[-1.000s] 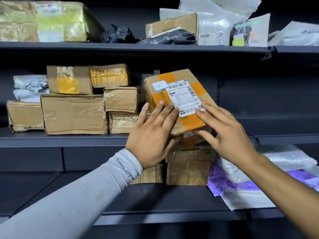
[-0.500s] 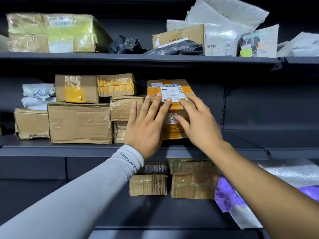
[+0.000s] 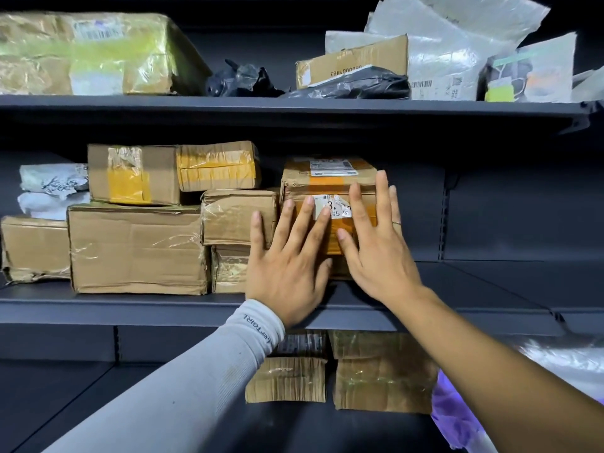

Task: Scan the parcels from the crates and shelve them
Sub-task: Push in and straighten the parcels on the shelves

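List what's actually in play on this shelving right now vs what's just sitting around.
In play:
- orange-taped box, on the middle shelf
- left hand and right hand, both flat against its front

Just sitting:
- large brown box
- yellow-wrapped parcel, top shelf
- black bag
- purple mailer, lower right

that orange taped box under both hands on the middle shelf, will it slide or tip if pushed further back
The orange-taped box probably slides rather than tips: it sits squat on the flat middle shelf. Its cardboard looks creased, so it may dent slightly under the flat left hand and right hand. The glossy tape could be slippery.
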